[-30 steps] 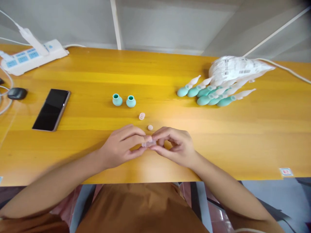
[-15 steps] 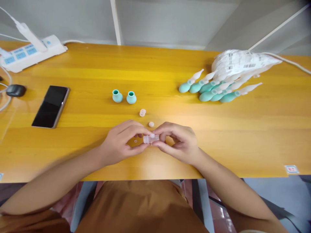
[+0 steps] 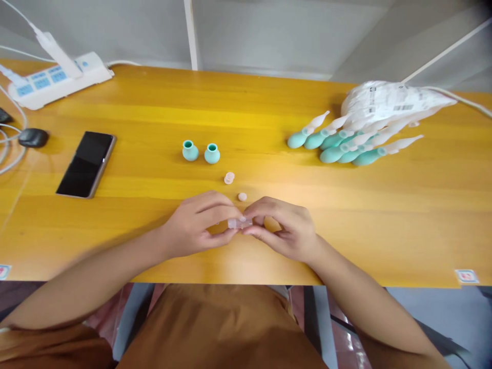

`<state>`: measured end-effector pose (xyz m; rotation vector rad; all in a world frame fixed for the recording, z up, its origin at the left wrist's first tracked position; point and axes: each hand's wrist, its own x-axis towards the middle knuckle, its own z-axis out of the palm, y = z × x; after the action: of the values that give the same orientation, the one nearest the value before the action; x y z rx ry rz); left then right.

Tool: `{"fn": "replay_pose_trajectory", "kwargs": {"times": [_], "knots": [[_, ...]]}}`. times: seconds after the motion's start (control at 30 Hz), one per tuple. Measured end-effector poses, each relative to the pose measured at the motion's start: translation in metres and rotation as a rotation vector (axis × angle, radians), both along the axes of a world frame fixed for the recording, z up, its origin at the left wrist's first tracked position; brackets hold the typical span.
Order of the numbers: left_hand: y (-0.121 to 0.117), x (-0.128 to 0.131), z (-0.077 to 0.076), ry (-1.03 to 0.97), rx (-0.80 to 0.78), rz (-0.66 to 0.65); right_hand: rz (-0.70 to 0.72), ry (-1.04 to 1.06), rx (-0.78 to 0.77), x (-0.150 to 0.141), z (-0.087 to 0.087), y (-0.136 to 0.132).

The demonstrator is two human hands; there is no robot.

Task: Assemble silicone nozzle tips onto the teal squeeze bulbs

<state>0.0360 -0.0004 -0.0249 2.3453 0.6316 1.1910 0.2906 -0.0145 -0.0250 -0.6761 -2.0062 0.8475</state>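
Between my two hands, just above the near part of the table, is a small translucent plastic tube-shaped piece. My left hand pinches its left end between thumb and fingers. On its right end, the thumb and forefinger of my right hand are closed. Fingertips of both hands meet near its middle and hide part of it. Just beyond them lies a small pale round cap. A little farther off is a pale pink plastic ring-like piece. Two teal rubber bulbs stand behind these, their openings facing up.
Several teal bulbs with clear pointed tips lie at the back right, against a white plastic bag. On the left are a black phone, a black mouse-like object and a white power strip with cables.
The view has shifted slightly, so the table things sit a little farther right. Both hands keep their pinch on the tube-shaped piece, which has turned slightly between the fingers.
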Motion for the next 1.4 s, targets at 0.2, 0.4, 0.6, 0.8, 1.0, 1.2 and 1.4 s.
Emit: {"fn": "replay_pose_trajectory", "kwargs": {"times": [0.2, 0.4, 0.6, 0.8, 1.0, 1.2, 1.4], "knots": [[-0.0017, 0.0, 0.0013, 0.001, -0.016, 0.005, -0.016, -0.021, 0.007, -0.0012, -0.0003, -0.0001], [-0.0041, -0.0011, -0.0001, 0.033, -0.08, 0.046, -0.034, 0.064, -0.047, -0.0027, -0.0044, -0.0004], [-0.0022, -0.0028, -0.0015, 0.06, 0.001, 0.027, -0.036, 0.108, -0.12, -0.0022, -0.0084, -0.0029], [-0.0009, -0.0039, 0.0013, 0.082, 0.036, 0.021, -0.022, 0.085, -0.116, -0.0015, -0.008, -0.0039], [0.0007, -0.0043, 0.0024, 0.083, 0.071, 0.026, 0.0, 0.077, -0.109, -0.0009, -0.0077, -0.0039], [-0.0013, -0.0026, -0.0005, 0.072, 0.043, 0.028, -0.001, 0.107, -0.16, -0.0008, -0.0083, -0.0025], [-0.0037, -0.0026, 0.0033, 0.027, -0.029, 0.025, 0.032, 0.098, -0.178, 0.0, -0.007, -0.0004]]}}
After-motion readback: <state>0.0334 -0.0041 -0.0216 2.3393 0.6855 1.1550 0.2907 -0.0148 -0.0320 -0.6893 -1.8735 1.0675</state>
